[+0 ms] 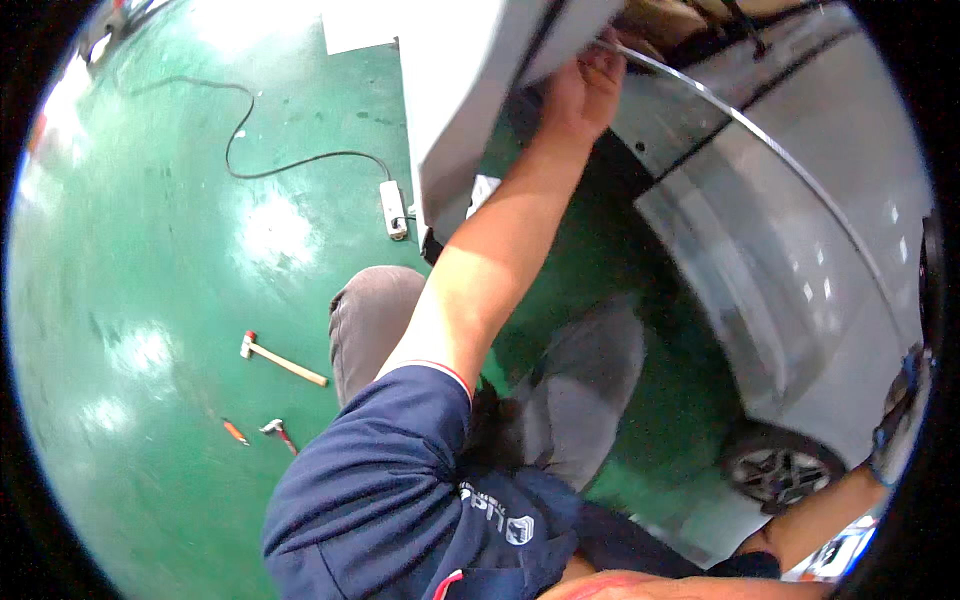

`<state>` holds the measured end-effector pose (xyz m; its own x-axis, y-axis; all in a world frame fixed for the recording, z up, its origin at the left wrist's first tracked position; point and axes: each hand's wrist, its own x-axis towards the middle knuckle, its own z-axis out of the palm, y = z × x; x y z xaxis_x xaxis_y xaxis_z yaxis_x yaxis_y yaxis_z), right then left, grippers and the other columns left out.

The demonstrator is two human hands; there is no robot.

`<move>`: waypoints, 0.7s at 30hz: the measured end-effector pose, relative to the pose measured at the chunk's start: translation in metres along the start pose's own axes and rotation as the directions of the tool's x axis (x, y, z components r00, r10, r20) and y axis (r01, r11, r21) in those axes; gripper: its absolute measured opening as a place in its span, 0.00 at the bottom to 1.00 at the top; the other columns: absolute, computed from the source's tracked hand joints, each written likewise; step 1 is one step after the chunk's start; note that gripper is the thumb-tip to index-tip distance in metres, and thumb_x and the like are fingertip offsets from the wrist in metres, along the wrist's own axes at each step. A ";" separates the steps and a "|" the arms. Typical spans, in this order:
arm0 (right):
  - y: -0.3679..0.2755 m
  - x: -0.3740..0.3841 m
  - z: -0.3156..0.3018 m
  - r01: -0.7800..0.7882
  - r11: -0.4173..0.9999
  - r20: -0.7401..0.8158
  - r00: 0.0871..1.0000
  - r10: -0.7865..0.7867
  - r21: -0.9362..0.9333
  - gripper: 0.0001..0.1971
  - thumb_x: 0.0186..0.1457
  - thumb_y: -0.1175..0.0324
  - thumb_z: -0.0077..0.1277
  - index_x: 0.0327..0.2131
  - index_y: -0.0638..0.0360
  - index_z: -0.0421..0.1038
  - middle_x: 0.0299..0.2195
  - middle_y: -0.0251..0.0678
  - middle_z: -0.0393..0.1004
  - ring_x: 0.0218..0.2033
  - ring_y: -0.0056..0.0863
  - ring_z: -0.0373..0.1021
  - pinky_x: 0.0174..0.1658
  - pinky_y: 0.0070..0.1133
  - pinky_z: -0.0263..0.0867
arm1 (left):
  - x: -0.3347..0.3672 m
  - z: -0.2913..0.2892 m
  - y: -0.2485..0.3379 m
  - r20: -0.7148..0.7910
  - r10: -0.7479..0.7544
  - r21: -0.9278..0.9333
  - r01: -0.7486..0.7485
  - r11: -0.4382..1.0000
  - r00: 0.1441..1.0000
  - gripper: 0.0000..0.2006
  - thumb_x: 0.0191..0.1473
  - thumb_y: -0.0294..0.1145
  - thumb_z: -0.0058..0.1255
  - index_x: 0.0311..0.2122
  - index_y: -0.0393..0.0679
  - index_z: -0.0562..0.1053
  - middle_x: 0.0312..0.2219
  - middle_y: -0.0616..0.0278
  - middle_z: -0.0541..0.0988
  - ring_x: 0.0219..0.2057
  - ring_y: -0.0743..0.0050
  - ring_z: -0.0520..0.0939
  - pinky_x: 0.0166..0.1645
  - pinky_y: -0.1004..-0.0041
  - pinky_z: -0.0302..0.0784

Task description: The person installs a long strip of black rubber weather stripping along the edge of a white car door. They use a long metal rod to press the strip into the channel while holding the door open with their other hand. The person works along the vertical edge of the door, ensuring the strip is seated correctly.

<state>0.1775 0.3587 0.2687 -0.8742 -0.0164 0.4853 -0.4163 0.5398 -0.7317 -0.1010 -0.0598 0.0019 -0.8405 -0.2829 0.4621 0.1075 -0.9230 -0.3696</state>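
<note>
My left hand [585,90] reaches up between an open white car door [465,70] and the silver car body [770,250]. Its fingers are closed around the upper end of a long, thin metal rod [760,135]. From there the rod curves down to the right across the body panel. At the right rim is my right hand [895,420], in what looks like a dark blue glove, closed at the rod's other end. The dark edge of the picture hides part of its fingers.
A wheel [785,467] sits below the body panel. On the green floor [170,270] lie a wooden-handled mallet [287,364], a small hammer [277,430] and an orange-handled tool [235,431]. A white power strip [393,210] with a black cable [300,160] is beside the door.
</note>
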 end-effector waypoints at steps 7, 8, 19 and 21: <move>-0.007 -0.004 -0.002 0.010 0.978 -0.168 0.985 -0.045 -0.207 0.27 0.59 0.65 0.44 0.60 0.61 0.54 0.35 0.29 0.68 0.19 0.08 0.57 0.19 0.08 0.51 | -0.006 0.015 -0.032 -0.053 0.012 -0.146 -0.019 0.989 0.999 0.11 0.59 0.37 0.43 0.38 0.40 0.73 0.32 0.58 0.80 0.32 0.64 0.80 0.39 0.64 0.81; -0.011 -0.003 -0.003 -0.073 0.984 -0.190 0.981 0.041 -0.165 0.27 0.59 0.65 0.44 0.60 0.61 0.54 0.33 0.29 0.68 0.19 0.09 0.57 0.19 0.08 0.52 | -0.003 0.016 -0.035 -0.044 0.043 -0.204 -0.051 0.978 0.998 0.11 0.58 0.36 0.44 0.37 0.40 0.73 0.32 0.58 0.79 0.32 0.63 0.80 0.39 0.63 0.80; -0.021 -0.002 0.028 -0.055 0.989 -0.220 0.975 0.025 -0.134 0.25 0.59 0.68 0.45 0.58 0.61 0.56 0.25 0.24 0.62 0.15 0.09 0.54 0.16 0.09 0.48 | 0.008 0.043 -0.037 0.196 0.228 -0.477 -0.111 0.872 0.954 0.15 0.55 0.45 0.43 0.24 0.46 0.67 0.15 0.67 0.67 0.13 0.75 0.63 0.20 0.76 0.62; -0.028 0.001 0.027 -0.034 0.990 -0.230 0.973 0.002 -0.137 0.24 0.58 0.67 0.45 0.57 0.62 0.58 0.25 0.24 0.63 0.15 0.08 0.53 0.16 0.09 0.48 | 0.011 0.042 -0.038 0.122 0.198 -0.538 -0.103 0.837 0.973 0.16 0.56 0.45 0.41 0.23 0.46 0.67 0.15 0.67 0.65 0.13 0.74 0.62 0.19 0.74 0.60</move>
<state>0.1811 0.3210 0.2768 -0.7939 0.1790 0.5811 -0.3476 0.6506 -0.6753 -0.0921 -0.0389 0.0545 -0.7313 -0.4900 0.4744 -0.1089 -0.6027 -0.7905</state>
